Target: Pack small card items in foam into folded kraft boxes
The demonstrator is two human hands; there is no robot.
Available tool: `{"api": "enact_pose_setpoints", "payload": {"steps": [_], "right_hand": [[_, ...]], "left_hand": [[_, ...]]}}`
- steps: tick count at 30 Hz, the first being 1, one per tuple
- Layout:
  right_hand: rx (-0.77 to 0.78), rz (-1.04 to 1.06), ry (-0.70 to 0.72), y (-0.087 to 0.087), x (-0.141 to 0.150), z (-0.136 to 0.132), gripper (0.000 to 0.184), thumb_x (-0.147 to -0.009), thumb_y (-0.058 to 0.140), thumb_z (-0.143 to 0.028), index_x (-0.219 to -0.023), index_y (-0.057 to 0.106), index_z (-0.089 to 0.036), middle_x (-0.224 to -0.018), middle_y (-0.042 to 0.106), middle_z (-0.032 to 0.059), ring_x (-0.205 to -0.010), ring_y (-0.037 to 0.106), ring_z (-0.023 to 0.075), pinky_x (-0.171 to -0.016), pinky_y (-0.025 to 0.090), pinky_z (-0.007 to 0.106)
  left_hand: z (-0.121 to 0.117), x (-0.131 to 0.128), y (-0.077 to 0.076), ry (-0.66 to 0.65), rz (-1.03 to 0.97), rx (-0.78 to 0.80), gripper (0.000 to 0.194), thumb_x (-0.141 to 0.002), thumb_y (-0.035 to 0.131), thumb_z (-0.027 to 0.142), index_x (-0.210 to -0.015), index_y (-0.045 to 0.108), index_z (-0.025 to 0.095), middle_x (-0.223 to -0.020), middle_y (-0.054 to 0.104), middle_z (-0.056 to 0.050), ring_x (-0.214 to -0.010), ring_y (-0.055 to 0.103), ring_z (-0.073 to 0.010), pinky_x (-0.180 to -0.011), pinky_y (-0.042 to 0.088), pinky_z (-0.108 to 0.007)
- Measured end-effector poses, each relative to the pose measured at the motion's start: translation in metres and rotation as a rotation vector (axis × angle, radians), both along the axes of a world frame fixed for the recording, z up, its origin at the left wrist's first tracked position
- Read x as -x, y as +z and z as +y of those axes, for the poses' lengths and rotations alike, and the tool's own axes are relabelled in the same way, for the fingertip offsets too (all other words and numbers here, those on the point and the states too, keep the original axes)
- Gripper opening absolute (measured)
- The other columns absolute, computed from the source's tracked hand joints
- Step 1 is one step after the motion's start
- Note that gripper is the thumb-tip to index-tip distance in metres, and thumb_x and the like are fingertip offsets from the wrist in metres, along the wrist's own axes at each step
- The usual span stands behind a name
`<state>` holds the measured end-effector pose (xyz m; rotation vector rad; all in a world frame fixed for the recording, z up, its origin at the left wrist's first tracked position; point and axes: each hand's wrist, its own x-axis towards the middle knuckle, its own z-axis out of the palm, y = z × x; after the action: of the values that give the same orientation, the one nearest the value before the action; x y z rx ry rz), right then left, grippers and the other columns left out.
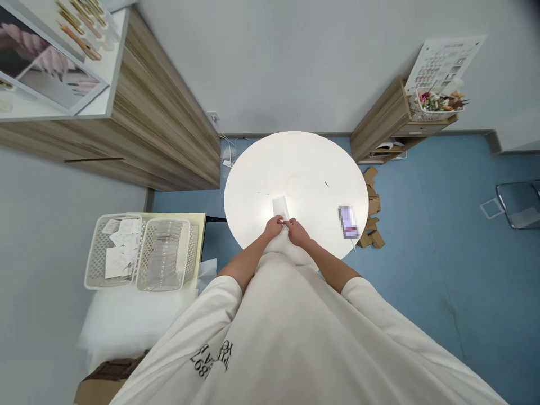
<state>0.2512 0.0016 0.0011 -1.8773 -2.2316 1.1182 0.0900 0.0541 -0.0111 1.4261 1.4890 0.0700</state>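
Observation:
A small white rectangular piece, perhaps a packet or folded sheet, lies by the near side of the round white table. My left hand is closed in a pinch at its near end. Beside it, almost touching, my right hand pinches at the same end, its fingertips meeting those of the left. Both hands seem to grip this white piece, though its exact kind is too small to make out.
To the right on the table is a blurred-out purple rectangle. Perforated baskets, one with clear plastic pieces, one with white cards, stand at left. Cardboard boxes lie on the floor. A wooden cabinet rises at upper left.

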Motion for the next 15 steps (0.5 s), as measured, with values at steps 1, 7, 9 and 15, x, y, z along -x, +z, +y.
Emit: {"api": "enact_pose_setpoints", "payload": {"steps": [1, 7, 9, 15], "right_hand": [[-0.001, -0.005, 0.009, 0.000, 0.000, -0.002, 0.060, -0.086, 0.046, -0.003, -0.142, 0.051, -0.025, -0.129, 0.050, 0.0099, -0.103, 0.056, 0.0212, -0.087, 0.047, 0.032], [0.004, -0.029, -0.009, -0.006, 0.001, -0.006, 0.057, -0.090, 0.047, -0.004, -0.144, 0.052, -0.024, -0.137, 0.047, 0.0106, -0.108, 0.058, 0.0189, -0.088, 0.049, 0.029], [0.006, -0.053, 0.005, -0.006, 0.001, -0.007, 0.059, -0.090, 0.047, -0.005, -0.146, 0.051, -0.025, -0.139, 0.047, 0.0104, -0.110, 0.058, 0.0194, -0.089, 0.049, 0.030], [0.028, -0.135, 0.040, -0.001, 0.003, -0.007, 0.064, -0.090, 0.048, -0.009, -0.151, 0.045, -0.028, -0.144, 0.045, 0.0101, -0.112, 0.057, 0.0225, -0.089, 0.049, 0.032]], "left_hand": [[-0.001, 0.001, 0.001, -0.026, 0.020, -0.026, 0.043, -0.089, 0.049, 0.008, -0.128, 0.063, 0.020, -0.117, 0.070, -0.007, -0.105, 0.066, -0.0171, -0.094, 0.051, -0.030], [-0.014, 0.015, 0.008, -0.388, 0.168, -0.379, 0.054, -0.089, 0.054, 0.014, -0.141, 0.053, 0.024, -0.147, 0.051, -0.011, -0.138, 0.046, -0.0282, -0.114, 0.037, -0.043], [-0.018, 0.017, 0.007, -0.502, 0.190, -0.435, 0.063, -0.085, 0.058, 0.014, -0.146, 0.046, 0.022, -0.156, 0.042, -0.012, -0.146, 0.035, -0.0301, -0.119, 0.029, -0.046], [-0.015, 0.009, -0.004, -0.531, 0.179, -0.463, 0.067, -0.082, 0.053, 0.004, -0.146, 0.041, 0.021, -0.165, 0.029, -0.014, -0.155, 0.021, -0.0287, -0.124, 0.013, -0.050]]}}
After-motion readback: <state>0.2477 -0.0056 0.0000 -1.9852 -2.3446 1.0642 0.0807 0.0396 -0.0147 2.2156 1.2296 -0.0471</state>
